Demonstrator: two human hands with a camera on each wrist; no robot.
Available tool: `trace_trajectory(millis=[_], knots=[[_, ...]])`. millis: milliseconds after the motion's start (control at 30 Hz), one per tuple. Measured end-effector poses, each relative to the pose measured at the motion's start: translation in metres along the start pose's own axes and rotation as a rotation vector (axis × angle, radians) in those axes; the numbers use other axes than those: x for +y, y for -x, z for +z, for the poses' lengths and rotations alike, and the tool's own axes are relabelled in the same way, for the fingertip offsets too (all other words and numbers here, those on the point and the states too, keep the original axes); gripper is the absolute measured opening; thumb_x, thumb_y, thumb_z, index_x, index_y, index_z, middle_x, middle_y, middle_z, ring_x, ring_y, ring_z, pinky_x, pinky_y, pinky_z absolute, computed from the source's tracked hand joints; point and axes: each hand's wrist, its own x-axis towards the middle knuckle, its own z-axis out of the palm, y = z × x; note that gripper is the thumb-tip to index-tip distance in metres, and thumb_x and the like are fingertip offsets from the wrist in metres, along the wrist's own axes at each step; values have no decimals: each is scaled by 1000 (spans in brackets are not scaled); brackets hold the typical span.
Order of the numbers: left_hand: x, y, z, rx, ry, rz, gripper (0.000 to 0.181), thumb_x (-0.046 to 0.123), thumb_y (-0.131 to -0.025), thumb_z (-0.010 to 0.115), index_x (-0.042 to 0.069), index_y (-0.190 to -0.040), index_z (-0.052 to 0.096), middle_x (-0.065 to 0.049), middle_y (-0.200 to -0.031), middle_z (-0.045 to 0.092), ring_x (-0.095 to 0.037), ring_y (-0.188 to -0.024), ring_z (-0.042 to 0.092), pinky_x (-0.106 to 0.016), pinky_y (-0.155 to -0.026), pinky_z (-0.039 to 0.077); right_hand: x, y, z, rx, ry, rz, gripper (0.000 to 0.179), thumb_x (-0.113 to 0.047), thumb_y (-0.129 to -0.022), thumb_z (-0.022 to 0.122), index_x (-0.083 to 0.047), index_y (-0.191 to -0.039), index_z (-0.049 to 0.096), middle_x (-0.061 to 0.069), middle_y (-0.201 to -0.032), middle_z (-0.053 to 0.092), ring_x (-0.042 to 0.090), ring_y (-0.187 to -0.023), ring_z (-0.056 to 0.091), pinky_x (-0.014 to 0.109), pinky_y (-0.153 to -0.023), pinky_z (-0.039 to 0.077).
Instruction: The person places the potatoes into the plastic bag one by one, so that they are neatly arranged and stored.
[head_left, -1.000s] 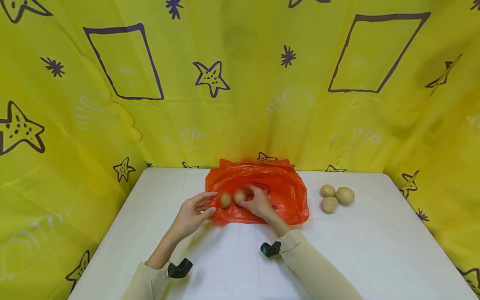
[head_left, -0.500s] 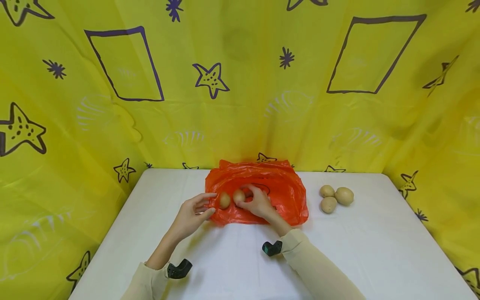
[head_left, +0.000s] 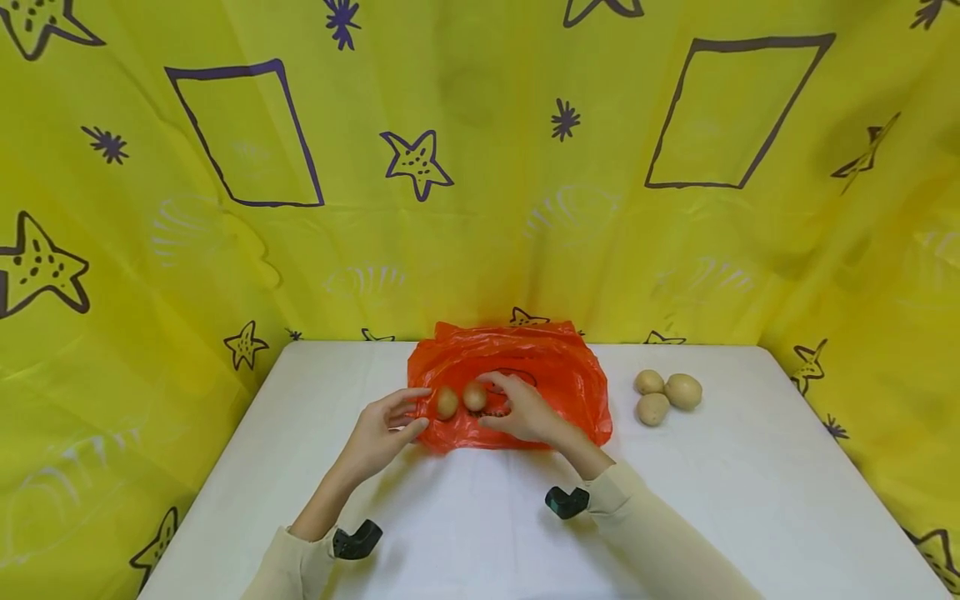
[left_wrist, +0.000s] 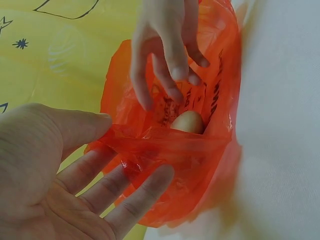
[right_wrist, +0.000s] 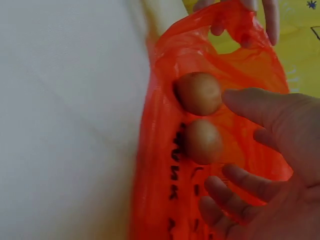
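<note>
A red plastic bag (head_left: 555, 367) lies open on the white table. Inside, toward its left end, sit two potatoes side by side, the left potato (head_left: 447, 403) and the right potato (head_left: 475, 396). My left hand (head_left: 382, 429) holds the bag's left edge, thumb over the rim and fingers outside against the plastic, as the left wrist view shows. My right hand (head_left: 521, 408) is over the bag with its fingers spread beside the right potato and nothing in its grasp. In the right wrist view, the thumb (right_wrist: 250, 102) points at the farther potato.
Three more potatoes (head_left: 652, 408) lie clustered on the white table (head_left: 480, 533), right of the bag. A yellow patterned curtain (head_left: 480, 250) rises behind the table and along both sides. Black wrist cameras (head_left: 358, 540) are strapped at both sleeves.
My right hand has let go of the right potato and drawn back a little to the right, fingers spreading. The left hand stays at the bag's edge. The head view has shifted slightly.
</note>
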Motion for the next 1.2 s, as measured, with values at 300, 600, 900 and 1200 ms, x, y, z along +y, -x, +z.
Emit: trace_trajectory(millis=[300, 600, 900, 1200], knots=[[-1, 0, -2, -3, -6, 8, 41, 3, -94, 73, 6, -135, 65, -21, -125, 68, -35, -108, 72, -31, -81, 62, -18, 21, -35, -28, -10, -111, 51, -22, -90, 82, -19, -136, 61, 3, -125, 65, 28, -103, 63, 42, -85, 58], [1, 0, -2, 0, 0, 0, 43, -1, -93, 73, 5, -135, 64, -22, -125, 68, -35, -107, 72, -31, -83, 62, -22, 33, -54, 70, -9, -208, 50, -19, -88, 84, -20, -133, 64, -2, -117, 68, 26, -95, 68, 42, -79, 59], [-1, 1, -2, -3, -1, 9, 44, 0, -93, 73, 5, -135, 64, -19, -123, 70, -34, -106, 72, -31, -82, 62, -17, 43, -69, 195, 11, -279, 47, -11, -86, 84, -17, -130, 67, -2, -116, 69, 16, -87, 68, 40, -77, 60], [1, 1, -1, -6, -1, 19, 43, 0, -93, 72, 4, -135, 63, -21, -123, 69, -34, -105, 72, -31, -83, 62, -6, 51, -86, 307, 33, -302, 44, -8, -85, 84, -11, -127, 69, -2, -112, 72, 12, -81, 67, 36, -73, 60]])
